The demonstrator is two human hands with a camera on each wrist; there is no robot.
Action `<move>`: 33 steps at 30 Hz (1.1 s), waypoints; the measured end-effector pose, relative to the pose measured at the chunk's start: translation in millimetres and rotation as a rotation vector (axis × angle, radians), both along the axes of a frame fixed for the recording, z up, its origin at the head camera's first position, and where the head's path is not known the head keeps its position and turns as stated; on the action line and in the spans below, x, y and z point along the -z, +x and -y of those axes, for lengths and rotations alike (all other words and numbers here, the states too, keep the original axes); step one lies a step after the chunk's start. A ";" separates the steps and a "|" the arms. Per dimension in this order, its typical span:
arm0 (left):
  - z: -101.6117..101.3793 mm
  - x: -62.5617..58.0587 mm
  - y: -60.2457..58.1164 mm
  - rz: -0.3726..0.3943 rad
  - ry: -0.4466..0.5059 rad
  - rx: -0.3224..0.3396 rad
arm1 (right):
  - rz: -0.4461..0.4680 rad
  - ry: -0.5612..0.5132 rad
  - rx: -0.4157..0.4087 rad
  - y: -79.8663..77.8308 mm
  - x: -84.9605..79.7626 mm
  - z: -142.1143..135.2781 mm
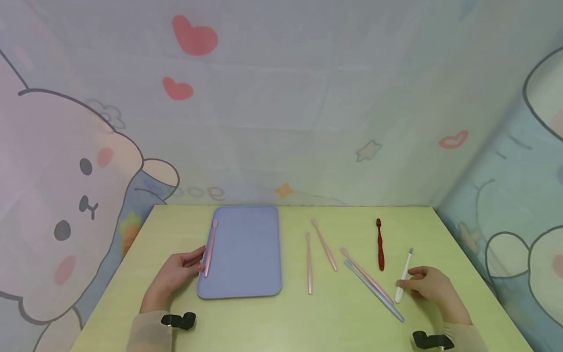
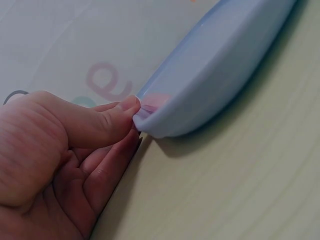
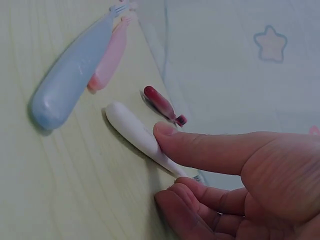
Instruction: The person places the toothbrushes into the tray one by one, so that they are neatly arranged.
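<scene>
My left hand [image 1: 173,274] pinches the left rim of a light purple tray [image 1: 246,254] between thumb and fingers. Inside the tray, along that rim, lies a pink toothbrush [image 1: 211,248]. At the right, my right hand [image 1: 428,284] is around a white toothbrush [image 1: 400,293], its thumb on the handle and its fingers by the neck. In the right wrist view the white handle [image 3: 127,125] points away from the palm, close over the table. Left of it, a blue toothbrush [image 1: 374,291] and a pink toothbrush [image 1: 367,275] lie side by side.
A dark red toothbrush [image 1: 380,244] lies behind the white one. Between tray and right-hand group are two more pink toothbrushes, one straight [image 1: 310,264] and one slanted [image 1: 324,245]. The yellow-green table [image 1: 281,327] ends at a printed cloth backdrop [image 1: 281,107].
</scene>
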State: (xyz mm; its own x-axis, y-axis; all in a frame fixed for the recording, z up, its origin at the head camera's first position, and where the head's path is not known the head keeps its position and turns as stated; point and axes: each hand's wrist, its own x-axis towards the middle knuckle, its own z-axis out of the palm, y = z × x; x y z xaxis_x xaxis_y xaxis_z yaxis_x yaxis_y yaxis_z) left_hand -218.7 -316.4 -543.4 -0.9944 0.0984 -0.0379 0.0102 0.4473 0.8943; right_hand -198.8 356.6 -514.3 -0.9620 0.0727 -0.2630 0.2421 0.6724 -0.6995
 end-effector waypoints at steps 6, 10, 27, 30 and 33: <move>-0.3 0.9 -0.7 0.002 0.001 -0.005 | -0.006 -0.039 0.015 0.8 -1.5 -0.4; -1.2 -0.7 -0.2 -0.001 -0.008 -0.004 | -0.010 -0.066 0.011 0.9 -0.7 -3.1; -0.3 -4.0 -0.7 -0.010 -0.016 -0.002 | 0.013 -0.146 0.006 0.1 -1.4 -1.6; -0.2 -2.3 -0.7 -0.008 0.003 -0.003 | 0.003 -0.129 0.005 0.3 0.4 -2.0; -0.4 -1.2 0.0 -0.005 0.014 -0.002 | -0.007 -0.106 0.004 0.5 2.2 -2.6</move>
